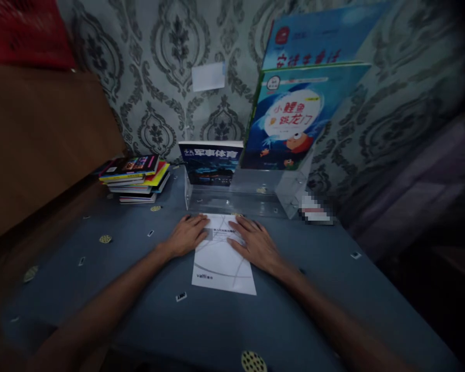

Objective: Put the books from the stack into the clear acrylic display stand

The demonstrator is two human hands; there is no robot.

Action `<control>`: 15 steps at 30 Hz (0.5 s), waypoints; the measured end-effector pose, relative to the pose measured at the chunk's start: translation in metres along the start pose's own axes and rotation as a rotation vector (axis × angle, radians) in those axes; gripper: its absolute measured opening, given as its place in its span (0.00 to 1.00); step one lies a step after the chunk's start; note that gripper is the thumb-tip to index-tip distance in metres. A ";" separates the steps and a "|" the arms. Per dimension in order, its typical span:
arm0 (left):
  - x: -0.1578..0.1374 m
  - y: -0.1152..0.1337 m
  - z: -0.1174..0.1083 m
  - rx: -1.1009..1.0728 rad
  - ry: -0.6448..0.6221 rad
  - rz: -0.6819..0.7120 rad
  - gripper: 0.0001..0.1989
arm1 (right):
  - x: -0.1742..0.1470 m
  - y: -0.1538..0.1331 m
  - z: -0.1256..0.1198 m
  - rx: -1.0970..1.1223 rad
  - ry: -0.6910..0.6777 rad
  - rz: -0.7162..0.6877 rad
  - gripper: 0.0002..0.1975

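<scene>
A white booklet or sheet (220,268) with thin grey curved lines and "valli" printed near its lower edge lies flat on the table. My left hand (188,235) rests on its upper left edge, palm down with fingers stretched out. On the upper right part lies my right hand (258,243), its fingers also extended and spread. Neither hand grips anything. Just beyond the fingertips stands a clear acrylic rack (251,201). It bears a dark magazine (211,163) at left and a blue picture book (290,121) at right, with another blue book (321,36) behind and above.
A stack of books (135,178) sits at the back left of the grey patterned table (139,289). To the right of the rack lies a blurred-out white item (315,209). Patterned wallpaper (155,67) rises behind, and a brown wooden panel (42,150) borders the left.
</scene>
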State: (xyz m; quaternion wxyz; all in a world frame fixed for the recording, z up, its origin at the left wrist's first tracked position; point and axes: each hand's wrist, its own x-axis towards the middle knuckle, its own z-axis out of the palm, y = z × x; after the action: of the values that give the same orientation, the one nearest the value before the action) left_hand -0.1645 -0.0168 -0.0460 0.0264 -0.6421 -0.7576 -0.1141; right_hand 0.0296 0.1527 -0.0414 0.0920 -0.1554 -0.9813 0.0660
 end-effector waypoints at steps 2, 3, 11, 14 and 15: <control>0.000 0.000 0.000 0.006 0.005 -0.003 0.20 | -0.001 0.003 0.001 -0.017 0.013 -0.003 0.27; -0.001 0.001 0.000 0.007 0.004 -0.002 0.20 | -0.002 0.004 0.002 -0.029 0.017 -0.007 0.28; -0.004 0.001 -0.003 0.017 -0.015 0.013 0.23 | -0.011 -0.004 0.003 -0.112 0.048 -0.022 0.26; -0.004 -0.001 -0.002 -0.001 -0.022 0.020 0.23 | -0.011 -0.005 0.004 -0.094 0.027 -0.013 0.27; -0.004 -0.002 -0.002 -0.009 -0.022 0.018 0.23 | -0.011 -0.005 0.004 -0.085 0.021 -0.005 0.27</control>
State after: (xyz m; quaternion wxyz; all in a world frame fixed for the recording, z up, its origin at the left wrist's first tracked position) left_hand -0.1657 -0.0216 -0.0455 0.0162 -0.6501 -0.7516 -0.1103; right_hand 0.0375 0.1443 -0.0458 0.0957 -0.1573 -0.9826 0.0225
